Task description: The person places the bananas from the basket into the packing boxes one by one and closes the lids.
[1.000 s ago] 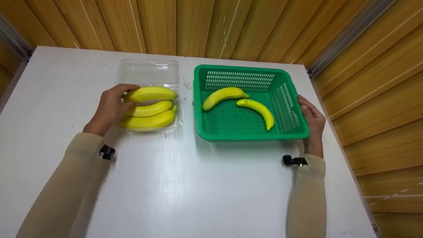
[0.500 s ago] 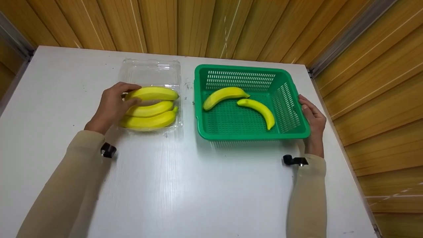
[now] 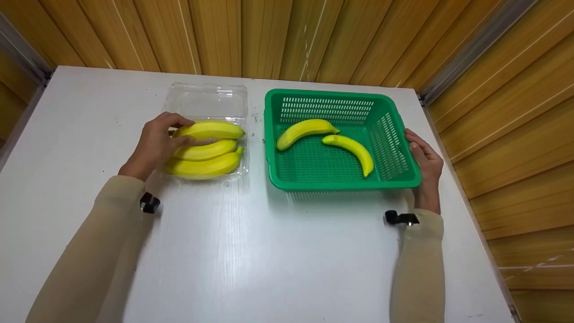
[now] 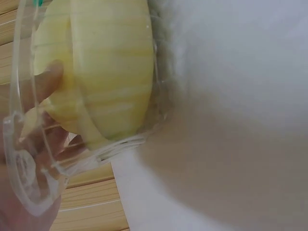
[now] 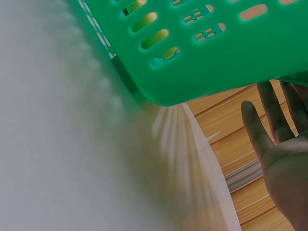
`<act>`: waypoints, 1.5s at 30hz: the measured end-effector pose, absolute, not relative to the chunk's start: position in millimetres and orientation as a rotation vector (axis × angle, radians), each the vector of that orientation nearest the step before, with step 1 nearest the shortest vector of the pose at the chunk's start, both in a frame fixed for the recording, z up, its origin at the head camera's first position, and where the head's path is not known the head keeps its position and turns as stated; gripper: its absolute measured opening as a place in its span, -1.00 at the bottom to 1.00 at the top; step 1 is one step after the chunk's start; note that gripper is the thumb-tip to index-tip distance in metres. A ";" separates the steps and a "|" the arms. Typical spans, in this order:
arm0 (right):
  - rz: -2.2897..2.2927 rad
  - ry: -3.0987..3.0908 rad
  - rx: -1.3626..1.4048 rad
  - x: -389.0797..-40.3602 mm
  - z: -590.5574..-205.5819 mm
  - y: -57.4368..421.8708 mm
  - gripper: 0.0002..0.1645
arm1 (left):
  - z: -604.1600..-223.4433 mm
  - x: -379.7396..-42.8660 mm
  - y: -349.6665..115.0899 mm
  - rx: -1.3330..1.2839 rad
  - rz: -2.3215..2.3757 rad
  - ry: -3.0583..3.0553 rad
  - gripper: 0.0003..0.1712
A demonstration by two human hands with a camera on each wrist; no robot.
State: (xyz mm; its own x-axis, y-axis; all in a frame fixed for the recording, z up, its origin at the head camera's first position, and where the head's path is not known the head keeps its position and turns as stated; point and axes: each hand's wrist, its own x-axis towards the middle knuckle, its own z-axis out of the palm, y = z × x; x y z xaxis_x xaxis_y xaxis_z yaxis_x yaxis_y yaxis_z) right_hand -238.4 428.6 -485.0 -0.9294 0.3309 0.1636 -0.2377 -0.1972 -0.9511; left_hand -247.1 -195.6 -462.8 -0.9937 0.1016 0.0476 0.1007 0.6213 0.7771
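Observation:
In the head view, my left hand (image 3: pixel 152 146) pinches the left end of the back yellow banana (image 3: pixel 217 130), fingers on its far side and thumb on its near side. That banana lies in a clear plastic clamshell box (image 3: pixel 244 167), beside a middle banana (image 3: pixel 213 150) and a front banana (image 3: pixel 206 168). In the left wrist view, the box wall stands before the fingers. My right hand (image 3: pixel 428 163) rests against the right side of a green basket (image 3: pixel 345 185). Its fingers (image 5: pixel 274 113) look straight in the right wrist view, reaching up to the basket.
Two more bananas, one on the left (image 3: pixel 305 132) and one on the right (image 3: pixel 352 151), lie in the basket. The box's open lid (image 3: pixel 210 101) lies flat behind it. Both stand on a white table (image 3: pixel 278 251), with wood-patterned panels (image 3: pixel 260 40) behind and at the right.
The left thumb has slid slightly to the right along the near side of the back banana. My right hand, the basket and its bananas have stayed in place.

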 end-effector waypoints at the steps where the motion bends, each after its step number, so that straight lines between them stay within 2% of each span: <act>1: 2.167 -1.713 -0.103 -238.4 -485.0 428.8 -0.62 | -463.0 -247.5 -195.1 0.186 1.353 2.834 -0.61; 18: 2.170 -1.733 -0.168 -231.6 -486.5 432.0 -0.60 | -457.6 -246.8 -191.3 0.117 1.364 2.814 -0.51; 26: 2.164 -1.729 -0.150 -234.8 -485.5 432.7 -0.59 | -443.5 -245.2 -186.1 0.132 1.412 2.899 -0.53; 36: 2.158 -1.692 -0.092 -237.1 -486.5 429.5 -0.63 | -428.1 -250.5 -161.2 0.292 1.489 2.919 -0.60; 45: 2.164 -1.728 -0.117 -238.2 -485.9 428.6 -0.60 | -420.5 -251.1 -138.4 0.342 1.510 2.884 -0.50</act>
